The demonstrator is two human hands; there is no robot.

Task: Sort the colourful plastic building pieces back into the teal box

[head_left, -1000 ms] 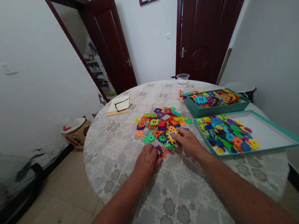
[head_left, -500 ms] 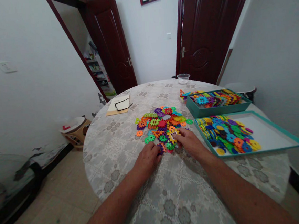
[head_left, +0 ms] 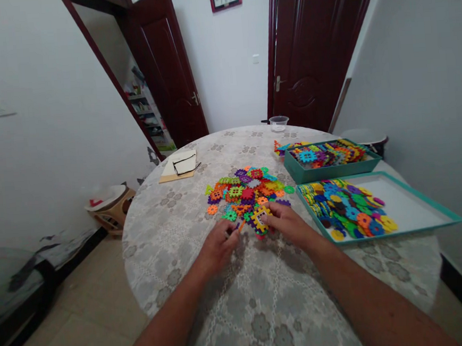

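Beside the near edge of a heap of colourful plastic building pieces (head_left: 247, 193), my right hand (head_left: 289, 223) pinches a yellow square interlocking piece (head_left: 257, 223) with notched edges and a windowed middle. A purple piece shows right behind it; whether the two are joined I cannot tell. My left hand (head_left: 220, 243) is closed by thumb and fingers on a small orange piece (head_left: 241, 226), seen edge-on, with a bit of purple next to it. A green gear-shaped piece (head_left: 230, 215) lies on the table just beyond my left fingers.
On the right stand a teal box (head_left: 315, 173) of sorted pieces and its shallow lid (head_left: 422, 216) holding round ones. Glasses (head_left: 184, 166) rest on a notepad (head_left: 167, 172) at the left. A clear plastic bowl (head_left: 279, 124) sits at the table's far edge.
My left hand has drawn back slightly from the heap and lifted an orange piece between its fingers. The yellow square has shifted a little nearer and tilted. The camera view has turned slightly.
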